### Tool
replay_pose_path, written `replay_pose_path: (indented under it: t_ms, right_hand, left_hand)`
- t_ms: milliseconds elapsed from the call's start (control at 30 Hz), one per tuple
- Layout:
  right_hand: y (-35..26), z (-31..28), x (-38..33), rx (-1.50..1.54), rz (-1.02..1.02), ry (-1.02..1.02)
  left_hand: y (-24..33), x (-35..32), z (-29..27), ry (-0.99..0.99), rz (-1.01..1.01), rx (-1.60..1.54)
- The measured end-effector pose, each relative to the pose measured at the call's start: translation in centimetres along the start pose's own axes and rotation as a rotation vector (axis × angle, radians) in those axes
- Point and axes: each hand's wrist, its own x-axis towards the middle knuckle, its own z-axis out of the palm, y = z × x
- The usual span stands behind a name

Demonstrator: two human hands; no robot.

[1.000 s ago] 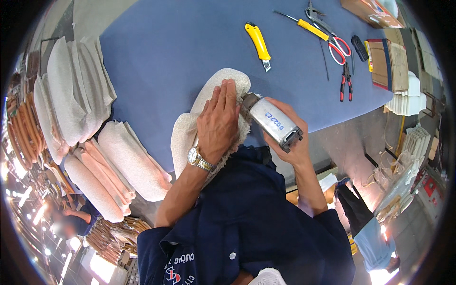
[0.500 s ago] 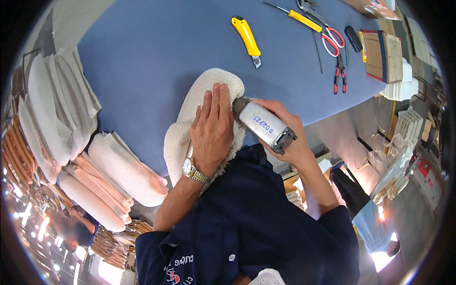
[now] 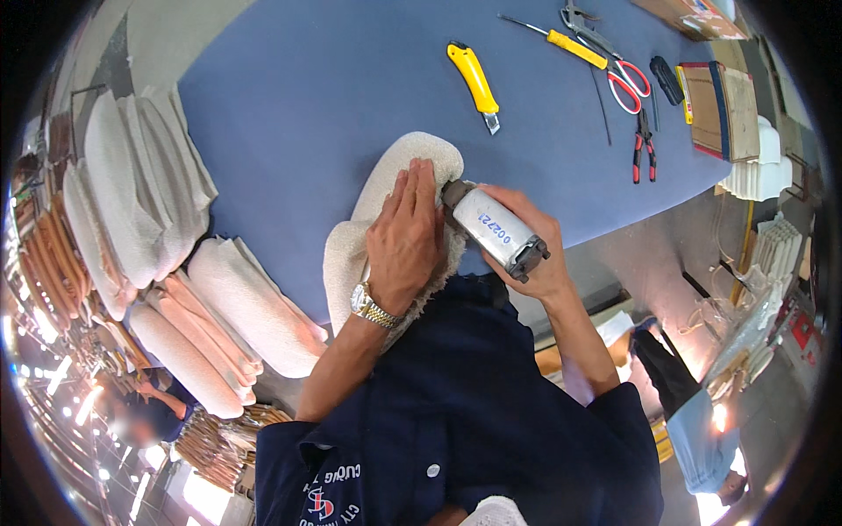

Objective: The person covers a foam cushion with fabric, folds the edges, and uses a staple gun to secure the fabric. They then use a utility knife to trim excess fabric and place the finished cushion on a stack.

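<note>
A curved, pale beige fabric-covered piece (image 3: 412, 156) with frayed edges lies at the near edge of the blue-topped table (image 3: 298, 105). My left hand (image 3: 405, 237) is spread flat on it, fingers straight and side by side, a metal watch (image 3: 373, 304) at the wrist. My right hand (image 3: 553, 245) is wrapped round what looks like a staple gun (image 3: 495, 226), with a silver body and dark ends. The tool lies tilted, its dark end by my left fingers at the fabric's right edge. Its contact point with the fabric is hidden.
Farther off lie a yellow utility knife (image 3: 474, 79), a yellow-handled screwdriver (image 3: 576, 49), red-and-white-handled scissors (image 3: 627, 88) and red-and-black pliers (image 3: 645, 145). A small box (image 3: 728, 110) stands at the right edge. Stacked fabric pieces (image 3: 145, 184) crowd the left. Two people (image 3: 702, 438) (image 3: 167, 403) are in the background.
The whole view has shifted, so everything appears slightly farther right and a little lower. Both hands keep about the same places on the fabric piece and the staple gun.
</note>
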Motion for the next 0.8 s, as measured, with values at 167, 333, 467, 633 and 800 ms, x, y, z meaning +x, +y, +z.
replay_pose_path:
  t_ms: [167, 333, 467, 633, 800]
  right_hand:
    - [-0.2, 0.1, -0.5, 0.050, -0.057, 0.035]
    - [-0.1, 0.0, -0.5, 0.034, -0.035, -0.003]
    - [0.1, 0.0, -0.6, 0.049, -0.025, -0.010]
    - [0.3, 0.0, -0.2, 0.097, -0.003, -0.045]
    - [-0.9, -0.8, 0.9, 0.015, 0.089, -0.130]
  left_hand:
    - [0.1, -0.1, -0.3, -0.009, -0.014, 0.006]
    - [0.1, 0.1, 0.0, -0.014, -0.006, 0.027]
    - [-0.1, 0.1, -0.3, -0.027, -0.010, 0.005]
    - [-0.2, 0.5, -0.8, -0.040, 0.008, -0.012]
    - [-0.1, 0.5, -0.1, -0.014, 0.024, -0.044]
